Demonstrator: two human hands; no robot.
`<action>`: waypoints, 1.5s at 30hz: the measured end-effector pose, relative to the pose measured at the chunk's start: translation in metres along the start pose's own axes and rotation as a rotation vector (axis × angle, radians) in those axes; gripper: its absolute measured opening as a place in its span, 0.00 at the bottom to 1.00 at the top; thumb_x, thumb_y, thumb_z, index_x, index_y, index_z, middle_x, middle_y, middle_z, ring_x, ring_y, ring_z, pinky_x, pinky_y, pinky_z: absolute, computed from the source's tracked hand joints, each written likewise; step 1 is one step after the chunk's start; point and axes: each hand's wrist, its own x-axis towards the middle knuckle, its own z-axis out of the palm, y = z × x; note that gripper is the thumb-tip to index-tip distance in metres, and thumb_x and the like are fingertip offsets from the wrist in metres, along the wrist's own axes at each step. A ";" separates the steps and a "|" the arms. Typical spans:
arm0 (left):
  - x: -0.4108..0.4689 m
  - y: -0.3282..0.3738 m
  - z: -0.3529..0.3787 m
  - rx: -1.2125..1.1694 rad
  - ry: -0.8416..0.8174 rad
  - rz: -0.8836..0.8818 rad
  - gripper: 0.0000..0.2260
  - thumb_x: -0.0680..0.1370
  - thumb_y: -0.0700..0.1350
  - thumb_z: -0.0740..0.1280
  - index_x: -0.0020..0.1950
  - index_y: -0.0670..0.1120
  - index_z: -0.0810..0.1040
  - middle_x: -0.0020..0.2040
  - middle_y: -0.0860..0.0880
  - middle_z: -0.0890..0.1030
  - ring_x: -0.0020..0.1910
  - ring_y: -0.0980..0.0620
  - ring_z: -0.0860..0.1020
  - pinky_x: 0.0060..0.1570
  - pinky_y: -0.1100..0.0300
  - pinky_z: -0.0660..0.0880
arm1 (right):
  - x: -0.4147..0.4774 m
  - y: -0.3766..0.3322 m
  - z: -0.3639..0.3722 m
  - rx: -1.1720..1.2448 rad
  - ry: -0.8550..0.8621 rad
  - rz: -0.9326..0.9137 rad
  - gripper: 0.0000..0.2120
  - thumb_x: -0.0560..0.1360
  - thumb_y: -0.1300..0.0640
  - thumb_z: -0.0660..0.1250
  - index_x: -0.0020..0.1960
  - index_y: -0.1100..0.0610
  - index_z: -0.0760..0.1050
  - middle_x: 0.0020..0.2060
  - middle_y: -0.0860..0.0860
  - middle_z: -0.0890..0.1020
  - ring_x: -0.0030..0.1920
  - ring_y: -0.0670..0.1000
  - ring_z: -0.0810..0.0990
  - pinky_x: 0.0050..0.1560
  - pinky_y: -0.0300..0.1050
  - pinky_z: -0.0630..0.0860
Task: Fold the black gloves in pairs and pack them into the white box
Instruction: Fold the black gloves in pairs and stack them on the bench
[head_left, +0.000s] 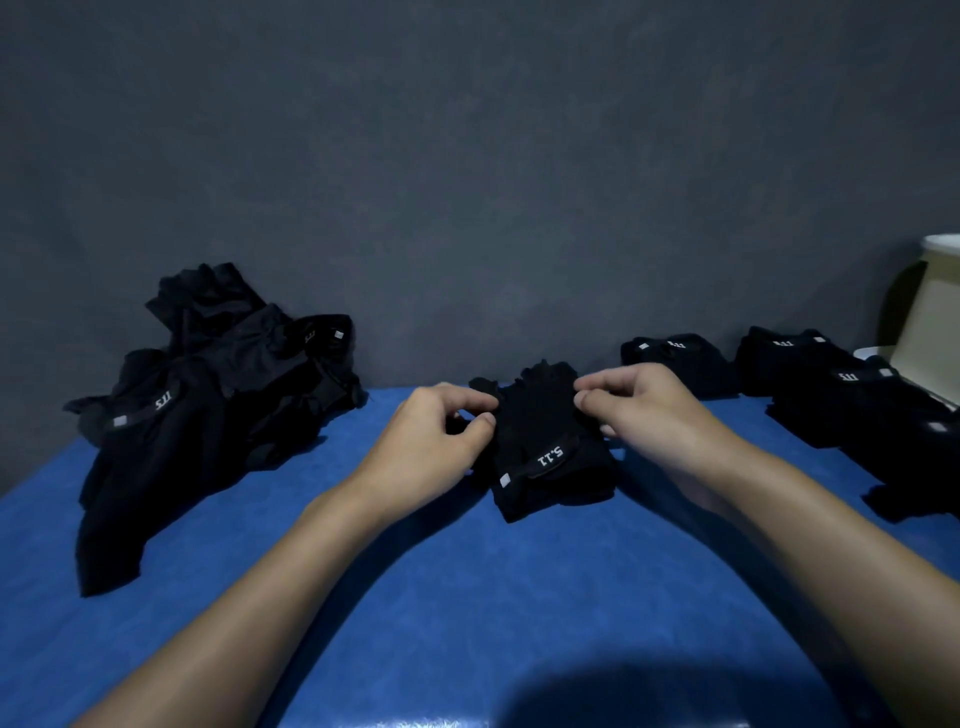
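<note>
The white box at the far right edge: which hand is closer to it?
Right. The right hand pinches the middle gloves on their box-facing side; the left hand grips their far side, away from the white box.

At the frame's centre a black glove pair lies on the blue table, its white "5.11" strap facing the camera. The left hand pinches its left edge in a finger-and-thumb grip; the right hand pinches its upper right edge. A loose glove heap sits at left, folded pairs at right, beside the white box at the frame's right edge.
</note>
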 end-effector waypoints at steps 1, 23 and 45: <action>0.000 -0.001 0.000 0.004 -0.014 -0.005 0.08 0.80 0.44 0.67 0.57 0.51 0.83 0.52 0.54 0.82 0.43 0.55 0.83 0.45 0.68 0.77 | 0.001 0.002 0.000 -0.025 -0.008 0.008 0.07 0.76 0.60 0.66 0.41 0.58 0.81 0.36 0.52 0.81 0.35 0.46 0.75 0.44 0.45 0.72; 0.003 -0.017 -0.025 0.032 -0.036 -0.044 0.04 0.76 0.38 0.71 0.43 0.45 0.82 0.37 0.44 0.84 0.34 0.55 0.77 0.40 0.59 0.75 | -0.013 0.012 -0.019 -0.350 -0.279 -0.318 0.14 0.70 0.61 0.75 0.51 0.44 0.81 0.45 0.45 0.82 0.40 0.43 0.81 0.45 0.39 0.76; -0.009 0.003 0.005 0.489 -0.184 0.209 0.25 0.80 0.62 0.57 0.75 0.54 0.69 0.76 0.58 0.66 0.75 0.60 0.63 0.74 0.53 0.60 | -0.002 0.024 -0.001 -0.299 -0.253 -0.269 0.18 0.79 0.42 0.58 0.62 0.49 0.77 0.55 0.42 0.82 0.57 0.40 0.78 0.64 0.48 0.73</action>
